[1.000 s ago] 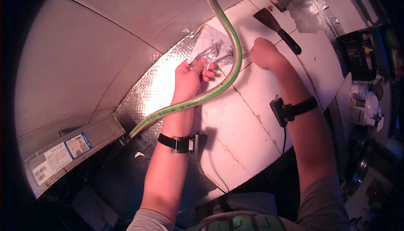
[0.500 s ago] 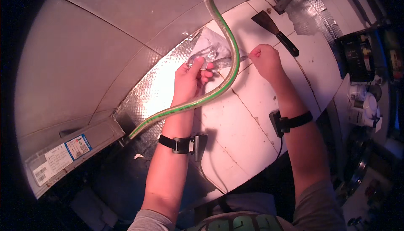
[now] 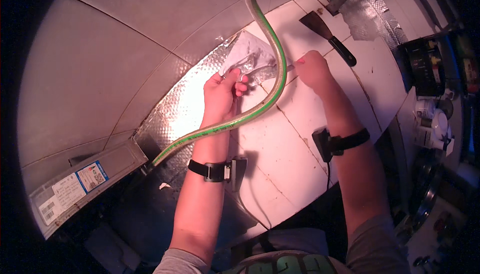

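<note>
My left hand is closed on the crumpled near edge of a silvery foil sheet, thumb pressed over curled fingers. The sheet's pale, whitish side shows toward the wall. My right hand is closed in a pinch on the end of a thin grey strip. That strip runs left beneath the hose toward the foil; how the two join I cannot tell. A clear hose with a green stripe curves between my hands and crosses over my left forearm.
A scraper with a black handle lies beyond my right hand on the white tiled surface. Shiny foil runs along the grey tiled wall. A metal ledge with paper labels is at left. A black basket stands at right.
My left hand has shifted slightly left and nearer with the foil edge. My right hand has moved slightly left, still pinching the strip. More of the foil's pale side shows.
</note>
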`<state>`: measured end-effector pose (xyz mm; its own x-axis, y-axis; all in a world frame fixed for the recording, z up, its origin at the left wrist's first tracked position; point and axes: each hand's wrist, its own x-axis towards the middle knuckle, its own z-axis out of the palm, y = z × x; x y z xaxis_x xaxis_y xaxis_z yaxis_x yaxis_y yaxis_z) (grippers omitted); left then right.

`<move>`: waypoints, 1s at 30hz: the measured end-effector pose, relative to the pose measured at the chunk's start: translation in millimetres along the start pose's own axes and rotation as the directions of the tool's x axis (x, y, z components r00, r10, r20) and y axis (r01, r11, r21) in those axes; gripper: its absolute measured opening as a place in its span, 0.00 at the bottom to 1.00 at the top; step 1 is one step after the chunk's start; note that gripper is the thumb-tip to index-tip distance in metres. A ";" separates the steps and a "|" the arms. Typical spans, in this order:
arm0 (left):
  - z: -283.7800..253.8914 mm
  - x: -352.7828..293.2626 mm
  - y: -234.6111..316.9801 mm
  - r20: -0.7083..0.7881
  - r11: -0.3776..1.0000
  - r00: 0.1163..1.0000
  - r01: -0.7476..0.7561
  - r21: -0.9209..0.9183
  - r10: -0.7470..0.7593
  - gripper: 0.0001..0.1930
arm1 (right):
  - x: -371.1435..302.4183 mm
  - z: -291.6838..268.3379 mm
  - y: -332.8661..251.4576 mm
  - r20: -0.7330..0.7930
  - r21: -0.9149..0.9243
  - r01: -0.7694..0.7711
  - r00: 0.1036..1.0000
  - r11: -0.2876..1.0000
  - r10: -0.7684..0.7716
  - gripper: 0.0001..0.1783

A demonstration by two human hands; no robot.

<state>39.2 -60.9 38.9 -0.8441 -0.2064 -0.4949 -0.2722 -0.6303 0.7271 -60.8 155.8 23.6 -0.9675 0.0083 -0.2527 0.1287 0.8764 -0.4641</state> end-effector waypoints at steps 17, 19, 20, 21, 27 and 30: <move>-3.8 3.6 -1.8 0.025 0.999 1.000 -0.014 0.029 0.013 0.04 | 16.2 -5.8 -24.9 0.213 0.084 -0.149 0.969 0.985 0.129 0.18; -4.6 3.7 -2.2 0.013 1.000 1.000 -0.003 0.026 0.003 0.04 | 11.8 -3.9 -25.5 0.147 0.064 -0.106 0.984 0.992 0.096 0.14; -4.3 3.7 -1.9 0.019 0.999 1.000 -0.005 0.033 0.004 0.04 | 10.3 -4.0 -25.1 0.114 0.053 -0.086 0.990 0.995 0.079 0.13; -3.7 2.4 -0.5 0.025 0.999 1.000 -0.006 0.040 0.005 0.04 | 11.5 -8.3 -18.4 0.207 0.225 -0.124 0.975 0.966 0.077 0.13; -0.7 0.0 3.0 0.027 0.999 1.000 -0.016 0.050 0.015 0.03 | 3.0 -20.0 27.2 0.054 0.551 -0.030 0.999 0.834 0.000 0.14; -0.2 0.8 1.0 0.041 0.999 0.999 -0.005 0.047 0.003 0.03 | 4.2 -6.7 17.5 -0.101 0.145 0.136 0.987 0.980 -0.122 0.12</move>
<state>38.3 -61.9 39.2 -0.8631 -0.1775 -0.4728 -0.2895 -0.5932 0.7512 -64.1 174.4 20.1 -0.9930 -0.0503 -0.1072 0.0261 0.7900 -0.6125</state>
